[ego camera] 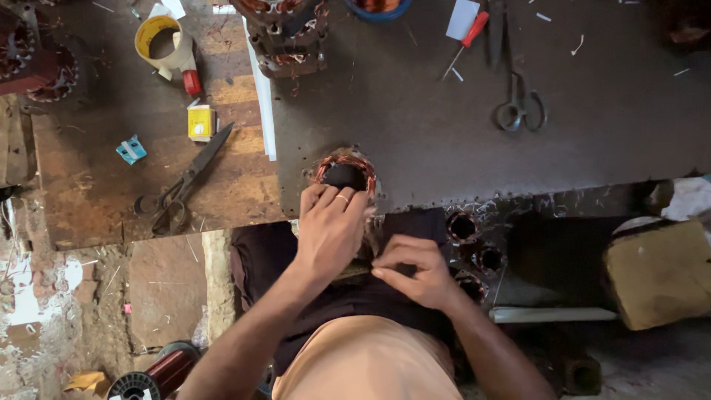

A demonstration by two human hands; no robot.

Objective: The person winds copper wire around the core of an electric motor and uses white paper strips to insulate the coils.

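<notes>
A round motor stator (345, 170) with copper windings sits at the near edge of the dark metal bench top (459, 141). My left hand (329, 230) lies over its near side, fingers curled on the rim, a ring on one finger. My right hand (415, 270) is just below and to the right, its fingers pinched together at the stator's lower edge. Whatever it pinches is too small to make out. Both hands work above my lap.
Black scissors (185, 185) lie on the wooden board at left, with a tape roll (163, 41), a yellow box (200, 122) and a small blue piece (131, 149). Grey scissors (518, 104) and a red screwdriver (466, 41) lie far right. More stators (285, 33) stand behind. A copper wire spool (159, 374) lies on the floor.
</notes>
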